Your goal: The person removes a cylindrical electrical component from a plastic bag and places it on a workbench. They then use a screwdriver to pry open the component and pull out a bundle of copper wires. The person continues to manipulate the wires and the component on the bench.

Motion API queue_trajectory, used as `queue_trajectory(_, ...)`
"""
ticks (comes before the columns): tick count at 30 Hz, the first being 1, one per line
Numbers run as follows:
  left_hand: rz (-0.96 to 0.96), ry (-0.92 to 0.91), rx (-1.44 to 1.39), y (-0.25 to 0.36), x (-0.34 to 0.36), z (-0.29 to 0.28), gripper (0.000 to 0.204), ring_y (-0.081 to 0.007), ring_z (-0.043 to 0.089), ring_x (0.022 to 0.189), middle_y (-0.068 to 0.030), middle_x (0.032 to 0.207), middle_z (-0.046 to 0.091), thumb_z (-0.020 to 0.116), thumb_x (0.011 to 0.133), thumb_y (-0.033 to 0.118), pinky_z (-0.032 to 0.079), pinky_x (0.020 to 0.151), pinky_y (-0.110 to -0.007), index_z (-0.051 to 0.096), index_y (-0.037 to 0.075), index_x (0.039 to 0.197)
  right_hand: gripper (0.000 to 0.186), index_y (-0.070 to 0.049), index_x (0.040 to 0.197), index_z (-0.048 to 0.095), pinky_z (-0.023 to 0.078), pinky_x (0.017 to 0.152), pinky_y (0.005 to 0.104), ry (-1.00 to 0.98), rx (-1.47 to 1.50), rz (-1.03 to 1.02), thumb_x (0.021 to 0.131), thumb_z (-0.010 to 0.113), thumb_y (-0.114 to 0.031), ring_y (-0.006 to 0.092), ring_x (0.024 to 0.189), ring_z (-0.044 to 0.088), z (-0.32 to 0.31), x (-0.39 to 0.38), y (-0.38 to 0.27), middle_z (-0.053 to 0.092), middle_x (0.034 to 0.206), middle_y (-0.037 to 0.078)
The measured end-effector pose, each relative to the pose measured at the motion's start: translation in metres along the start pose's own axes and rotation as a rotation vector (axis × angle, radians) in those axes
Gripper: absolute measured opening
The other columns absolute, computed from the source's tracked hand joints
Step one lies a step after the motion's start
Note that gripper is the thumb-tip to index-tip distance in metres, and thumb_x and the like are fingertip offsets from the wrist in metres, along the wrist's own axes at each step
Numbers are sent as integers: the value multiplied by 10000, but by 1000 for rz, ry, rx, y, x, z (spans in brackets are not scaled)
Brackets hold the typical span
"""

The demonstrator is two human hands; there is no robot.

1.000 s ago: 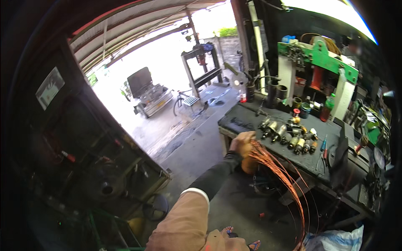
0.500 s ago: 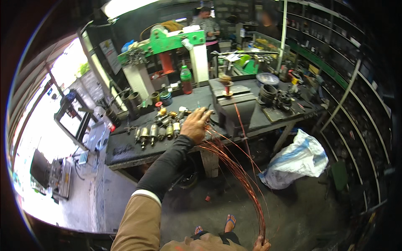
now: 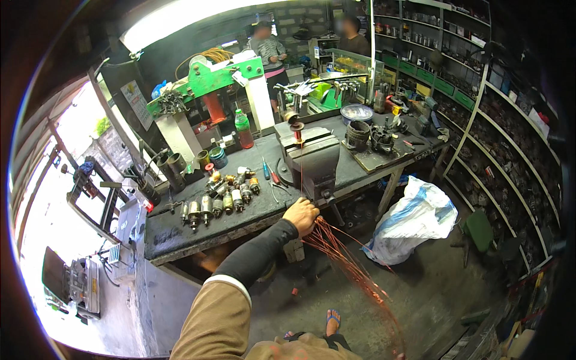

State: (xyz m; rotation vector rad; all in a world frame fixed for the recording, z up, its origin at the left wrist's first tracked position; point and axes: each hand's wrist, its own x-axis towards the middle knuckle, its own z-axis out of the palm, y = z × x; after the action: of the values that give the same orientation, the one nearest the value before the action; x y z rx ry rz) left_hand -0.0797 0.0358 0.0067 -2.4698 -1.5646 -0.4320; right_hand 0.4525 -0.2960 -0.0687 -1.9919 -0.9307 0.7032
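My left hand (image 3: 301, 216) is closed around a bundle of thin copper wire (image 3: 348, 264) at the front edge of the dark workbench (image 3: 180, 231). The strands fan out from my fist and sweep down to the right toward the floor, leaving the view at the bottom edge. One thin strand rises from my hand to a small spool (image 3: 294, 120) above the grey bench vise (image 3: 312, 159). A row of small cylindrical metal parts (image 3: 219, 198) lies on the bench left of my hand. My right hand is out of view.
A green and white press machine (image 3: 210, 90) stands at the back of the bench beside a green bottle (image 3: 243, 129). A white and blue sack (image 3: 414, 219) sits on the floor at right. Shelves of parts (image 3: 510, 132) line the right wall. Two people stand behind.
My head has turned from the open doorway to the bench. My left hand, still gripping the copper wire, has drawn back from over the bench top to its front edge.
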Motion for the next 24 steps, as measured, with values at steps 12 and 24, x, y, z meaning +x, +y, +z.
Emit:
queue_trajectory(12,-630,338,-392,95,-155,17,118,-410,640,848,-202,811,671,634,825,119,500,835,-473,675,26,885,261,65,839,480,387,617,377,47,-269,-894,925,693,-58,196,666,451,6,255,-116,420,722,168)
queue_trajectory(24,-576,80,-151,82,-207,8,67,-331,634,771,-125,734,638,636,799,105,452,834,-428,595,73,841,941,-113,1473,529,391,1165,458,-1030,-711,-633,670,943,-377,375,1430,428,111,281,-150,450,1537,186)
